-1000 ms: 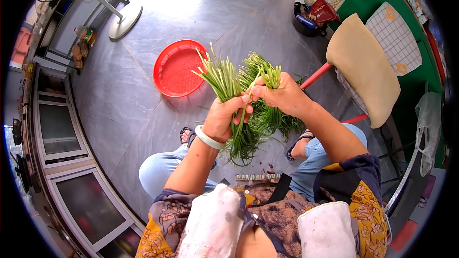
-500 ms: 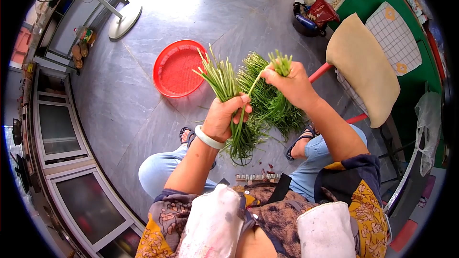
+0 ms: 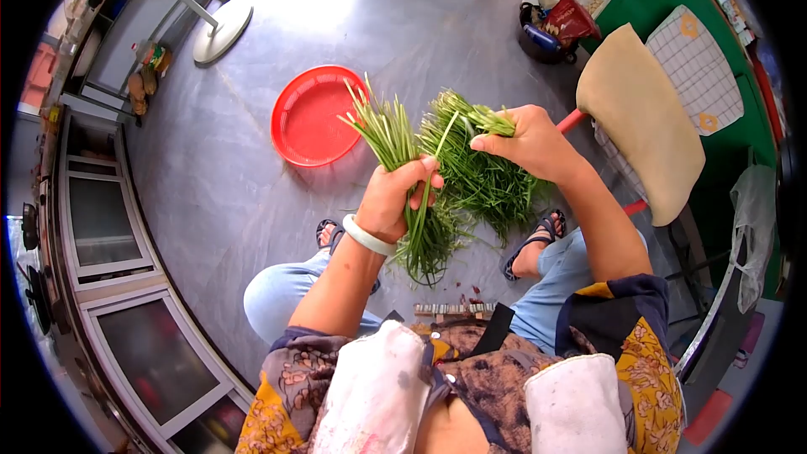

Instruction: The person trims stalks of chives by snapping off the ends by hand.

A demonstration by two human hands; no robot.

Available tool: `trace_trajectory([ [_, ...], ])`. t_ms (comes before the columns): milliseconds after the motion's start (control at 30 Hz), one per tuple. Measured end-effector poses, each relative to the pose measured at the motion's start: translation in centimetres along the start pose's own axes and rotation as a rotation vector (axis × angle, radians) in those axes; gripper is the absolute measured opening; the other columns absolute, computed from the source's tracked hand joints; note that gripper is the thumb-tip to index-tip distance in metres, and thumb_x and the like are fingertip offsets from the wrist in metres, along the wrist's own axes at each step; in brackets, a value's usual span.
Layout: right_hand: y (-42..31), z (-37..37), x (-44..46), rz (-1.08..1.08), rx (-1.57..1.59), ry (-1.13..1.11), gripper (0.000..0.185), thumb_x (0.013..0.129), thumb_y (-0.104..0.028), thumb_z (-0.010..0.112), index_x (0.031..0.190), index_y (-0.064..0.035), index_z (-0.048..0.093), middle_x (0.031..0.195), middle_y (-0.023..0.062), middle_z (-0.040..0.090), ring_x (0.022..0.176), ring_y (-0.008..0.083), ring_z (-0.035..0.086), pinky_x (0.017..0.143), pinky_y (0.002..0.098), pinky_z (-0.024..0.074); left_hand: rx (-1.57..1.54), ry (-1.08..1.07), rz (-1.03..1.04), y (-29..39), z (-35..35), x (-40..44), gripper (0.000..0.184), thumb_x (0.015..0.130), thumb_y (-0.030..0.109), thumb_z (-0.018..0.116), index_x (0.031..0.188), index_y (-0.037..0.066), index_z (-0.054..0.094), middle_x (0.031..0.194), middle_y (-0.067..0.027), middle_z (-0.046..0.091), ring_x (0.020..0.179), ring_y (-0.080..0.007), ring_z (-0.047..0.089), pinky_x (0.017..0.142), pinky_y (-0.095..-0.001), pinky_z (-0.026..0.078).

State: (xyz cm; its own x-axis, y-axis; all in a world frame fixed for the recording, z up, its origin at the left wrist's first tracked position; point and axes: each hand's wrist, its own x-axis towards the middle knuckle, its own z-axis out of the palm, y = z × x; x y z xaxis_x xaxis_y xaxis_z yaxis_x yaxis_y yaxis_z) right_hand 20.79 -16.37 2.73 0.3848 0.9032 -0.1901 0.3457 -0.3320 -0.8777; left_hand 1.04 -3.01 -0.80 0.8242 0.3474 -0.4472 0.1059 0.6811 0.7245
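My left hand (image 3: 393, 197), with a pale bangle (image 3: 367, 237) at the wrist, is closed around a bunch of garlic chives (image 3: 388, 133). The pale cut ends point up and away, and the green leaves hang below the fist. A single stalk (image 3: 447, 136) sticks up separately by the left thumb. My right hand (image 3: 538, 145) grips a smaller bunch of chives (image 3: 493, 121), its stem ends tipped to the left. Under and between the hands lies a loose heap of chives (image 3: 496, 189) on the floor. The lower part of the right bunch is partly hidden by my hand.
A red plastic basket (image 3: 279, 130) sits on the grey tile floor (image 3: 210, 202), beyond my left hand. On the right stands a chair with a beige cushion (image 3: 643, 118). A dark pot (image 3: 538, 49), a fan base (image 3: 223, 34) and glass-fronted cabinets (image 3: 151, 353) surround the area.
My right hand has tilted its bunch to the left and released the single stalk, which now stands by my left thumb. My left hand has barely moved.
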Motion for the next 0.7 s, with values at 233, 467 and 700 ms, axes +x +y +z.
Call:
trace_trajectory([
  [233,-0.7,2.9,0.1,-0.098,0.262,-0.052,0.025,0.088,-0.019,0.06,0.1,0.0021,0.065,0.078,0.0017,0.065,0.075,0.0099,0.057,0.069,0.0286,0.0468,-0.059,-0.069,-0.003,-0.1,0.0,0.4,0.012,0.088,0.017,0.061,0.09,0.005,0.06,0.073,-0.0028,0.062,0.046,-0.0065,0.041,0.053,-0.0247,0.042],
  [467,-1.3,4.7,0.5,0.106,0.815,0.213,0.018,0.089,-0.021,0.062,0.083,-0.0042,0.063,0.073,0.0006,0.056,0.051,0.0049,0.04,0.044,0.0237,0.0288,0.018,-0.169,-0.034,-0.5,0.6,0.6,0.02,0.086,0.022,0.066,0.093,0.004,0.061,0.07,-0.0016,0.059,0.048,-0.0083,0.044,0.051,-0.0241,0.04],
  [700,1.3,-2.1,2.4,-0.003,1.098,0.611,0.018,0.096,-0.02,0.054,0.093,-0.0025,0.054,0.082,0.0119,0.06,0.058,0.0093,0.043,0.05,0.0233,0.0347,0.089,-0.272,-0.142,-0.8,0.5,0.1,0.023,0.083,0.023,0.069,0.09,0.002,0.062,0.066,-0.0014,0.055,0.051,-0.0106,0.047,0.049,-0.0237,0.039],
])
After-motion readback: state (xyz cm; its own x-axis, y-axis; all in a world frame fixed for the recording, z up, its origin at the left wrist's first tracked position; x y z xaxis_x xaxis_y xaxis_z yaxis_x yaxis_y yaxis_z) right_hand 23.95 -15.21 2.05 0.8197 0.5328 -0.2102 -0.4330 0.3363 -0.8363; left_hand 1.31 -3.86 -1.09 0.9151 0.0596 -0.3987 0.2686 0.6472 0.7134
